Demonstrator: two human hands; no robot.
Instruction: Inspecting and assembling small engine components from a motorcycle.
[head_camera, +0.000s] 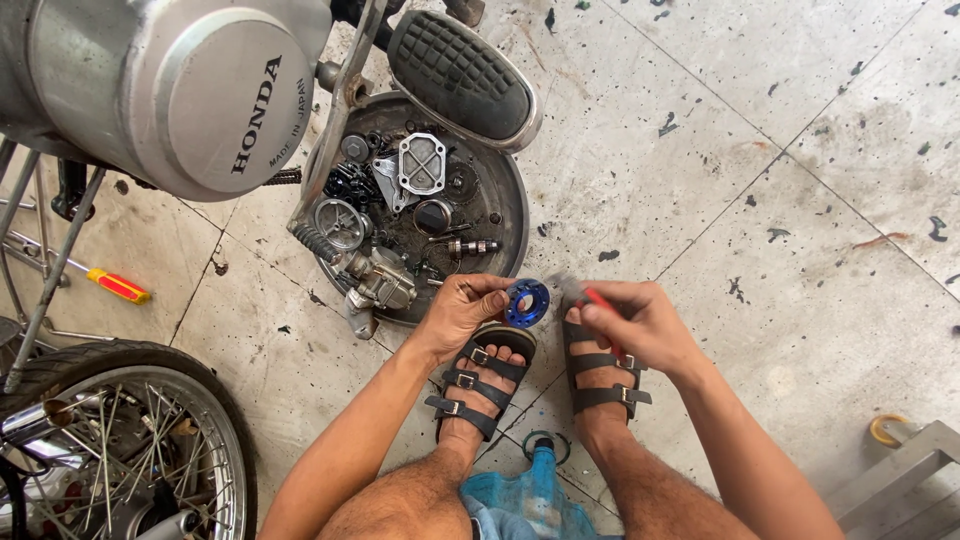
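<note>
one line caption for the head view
Left hand holds a blue round metal part; right hand holds a red-handled tool beside it.

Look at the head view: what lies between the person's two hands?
The blue ring, pinched by the left hand, sits in that gap, with the red tool's tip, held by the right hand, reaching toward it.

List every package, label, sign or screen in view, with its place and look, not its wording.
Engine cover: top left, a round silver metal dome bearing black embossed lettering along its right side, the only marking in view.
Blue container: bottom centre between the person's legs, blue plastic and grimy; no label shows.
No signs or screens are in view.
</note>
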